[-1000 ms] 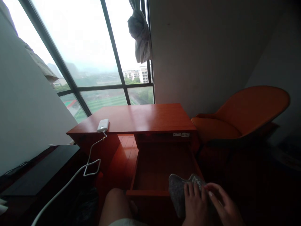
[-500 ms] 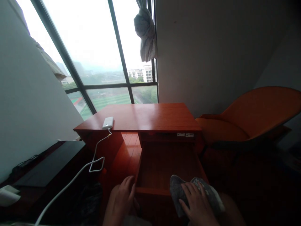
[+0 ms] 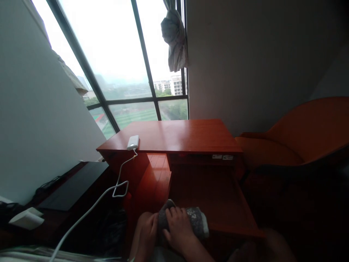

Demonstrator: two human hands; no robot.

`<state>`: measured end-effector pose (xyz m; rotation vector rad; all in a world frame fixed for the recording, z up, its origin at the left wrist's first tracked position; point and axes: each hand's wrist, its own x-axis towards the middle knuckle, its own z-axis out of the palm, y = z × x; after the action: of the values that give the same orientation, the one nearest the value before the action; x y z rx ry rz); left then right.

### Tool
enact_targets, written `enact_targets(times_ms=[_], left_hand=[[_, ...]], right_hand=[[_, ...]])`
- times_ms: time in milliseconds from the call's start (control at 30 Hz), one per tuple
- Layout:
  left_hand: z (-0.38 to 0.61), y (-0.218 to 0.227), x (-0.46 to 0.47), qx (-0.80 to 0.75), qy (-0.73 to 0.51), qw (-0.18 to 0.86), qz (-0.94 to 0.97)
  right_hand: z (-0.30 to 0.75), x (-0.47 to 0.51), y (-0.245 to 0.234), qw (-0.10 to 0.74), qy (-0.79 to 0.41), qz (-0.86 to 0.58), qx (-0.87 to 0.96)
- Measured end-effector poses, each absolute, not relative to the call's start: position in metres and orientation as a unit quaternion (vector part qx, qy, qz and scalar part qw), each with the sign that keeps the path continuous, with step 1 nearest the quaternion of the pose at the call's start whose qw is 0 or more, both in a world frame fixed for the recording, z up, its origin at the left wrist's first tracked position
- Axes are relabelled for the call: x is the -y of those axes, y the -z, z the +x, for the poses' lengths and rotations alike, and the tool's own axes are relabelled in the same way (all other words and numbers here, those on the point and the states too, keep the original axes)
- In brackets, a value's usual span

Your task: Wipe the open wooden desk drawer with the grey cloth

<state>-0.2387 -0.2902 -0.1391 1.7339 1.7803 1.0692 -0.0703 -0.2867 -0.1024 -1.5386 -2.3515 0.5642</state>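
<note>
A grey cloth (image 3: 199, 222) with a pale edge and light markings lies bunched over the left front of a pulled-out wooden drawer (image 3: 215, 196). My right hand (image 3: 178, 223) presses on the cloth and grips it, fingers bent over its top. Close against the cloth's left edge is my left hand (image 3: 148, 229). Its fingers are curled, and their tips are hidden, so what they hold cannot be made out. The drawer's left front corner is covered by the cloth and hands. Inside the drawer it is dark.
The drawer belongs to a reddish desk (image 3: 180, 134). A white power bank (image 3: 133, 142) sits at its near left edge, its white cable (image 3: 92, 203) looping toward me. On the left is a dark low surface (image 3: 71, 189); an orange chair (image 3: 275, 149) stands right.
My right hand and the cloth have moved left along the drawer front, up to my left hand. The drawer's front now appears farther out toward me. The view has shifted slightly.
</note>
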Motion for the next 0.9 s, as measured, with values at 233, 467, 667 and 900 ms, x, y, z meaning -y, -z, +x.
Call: enact_targets(times_ms=[233,467,667,900], left_hand=[[-0.233,0.142,0.294,-0.636,-0.377,0.201,0.643],[-0.236,0.148,0.296,-0.64,-0.347,0.201,0.655],[-0.234,0.14,0.299,-0.633,-0.352,0.204,0.659],[-0.234,0.145,0.298,-0.635,-0.351,0.201,0.658]], right_hand=[[-0.067,0.288,0.119,0.149,-0.193,-0.53,0.813],[0.016,0.308,0.156,0.193,-0.134,-0.537,0.81],[0.151,0.325,0.174,0.202,-0.001,-0.516,0.832],[0.253,0.344,0.208,0.257,-0.1,-0.63,0.726]])
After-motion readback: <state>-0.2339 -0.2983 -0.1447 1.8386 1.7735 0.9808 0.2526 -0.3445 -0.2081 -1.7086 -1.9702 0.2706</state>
